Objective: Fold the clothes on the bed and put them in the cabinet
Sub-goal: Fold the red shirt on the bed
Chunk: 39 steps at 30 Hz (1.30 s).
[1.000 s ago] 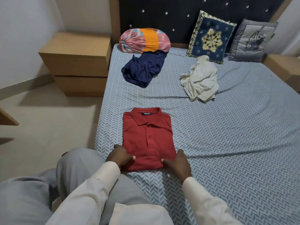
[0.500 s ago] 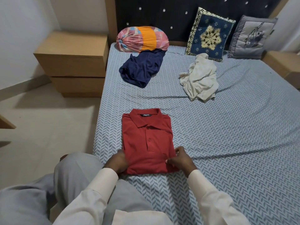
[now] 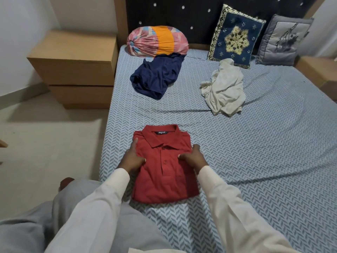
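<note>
Step, likely: pickup of folded red polo (image 3: 164, 179), flat on bed (image 3: 255, 161) between hands. Left hand (image 3: 134, 157) and right hand (image 3: 193, 157) pinch its side edges, thumbs on top. Next: raise level, carry to cabinet, keep fold intact.

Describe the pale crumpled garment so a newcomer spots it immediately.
On the bed with the chevron sheet, look toward the dark headboard. In front of the navy embroidered cushion lies the off-white garment, crumpled. It is the only pale one: the navy garment left of it and the folded red polo are darker.
</note>
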Motion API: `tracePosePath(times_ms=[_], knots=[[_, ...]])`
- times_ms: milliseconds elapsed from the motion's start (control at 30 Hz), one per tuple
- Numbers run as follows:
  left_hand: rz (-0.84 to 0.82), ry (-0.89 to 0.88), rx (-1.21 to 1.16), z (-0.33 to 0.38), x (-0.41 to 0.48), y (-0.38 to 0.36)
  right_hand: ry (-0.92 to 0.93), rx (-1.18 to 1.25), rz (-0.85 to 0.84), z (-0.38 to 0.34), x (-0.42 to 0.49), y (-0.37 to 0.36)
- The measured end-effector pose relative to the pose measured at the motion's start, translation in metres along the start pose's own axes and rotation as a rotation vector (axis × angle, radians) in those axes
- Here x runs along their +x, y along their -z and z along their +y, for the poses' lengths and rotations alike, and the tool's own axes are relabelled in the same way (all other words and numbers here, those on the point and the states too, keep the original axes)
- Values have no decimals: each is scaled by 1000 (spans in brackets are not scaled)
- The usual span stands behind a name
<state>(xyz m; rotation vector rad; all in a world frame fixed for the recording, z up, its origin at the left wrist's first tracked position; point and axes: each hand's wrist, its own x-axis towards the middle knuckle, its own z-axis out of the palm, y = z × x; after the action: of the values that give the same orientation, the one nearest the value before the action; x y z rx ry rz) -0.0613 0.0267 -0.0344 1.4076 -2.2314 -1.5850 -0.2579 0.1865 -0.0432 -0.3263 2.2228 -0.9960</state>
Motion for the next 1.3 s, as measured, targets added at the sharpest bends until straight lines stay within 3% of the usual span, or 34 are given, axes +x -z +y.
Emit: tracePosePath(times_ms=[133, 300, 367, 500, 700, 867, 1133, 1300], knots=[[-79, -47, 131, 0, 5, -3, 301, -300, -168, 2, -1, 11], [-93, -70, 157, 5, 1, -10, 122, -27, -337, 4, 4, 20], [-78, -85, 164, 8, -2, -12, 119, -121, -362, -4, 3, 20], [-38, -179, 181, 17, -9, -14, 287, -543, -347, -34, -7, 19], [-22, -271, 170, 20, -20, 12, 411, -585, -385, -76, -33, 13], [33, -287, 109, -2, -17, 66, 555, -572, -334, -120, -45, -25], [70, -222, -24, -70, 8, 190, 701, -690, -278, -200, -44, -157], [195, -153, -42, -76, -40, 285, 713, -655, -353, -277, -104, -214]])
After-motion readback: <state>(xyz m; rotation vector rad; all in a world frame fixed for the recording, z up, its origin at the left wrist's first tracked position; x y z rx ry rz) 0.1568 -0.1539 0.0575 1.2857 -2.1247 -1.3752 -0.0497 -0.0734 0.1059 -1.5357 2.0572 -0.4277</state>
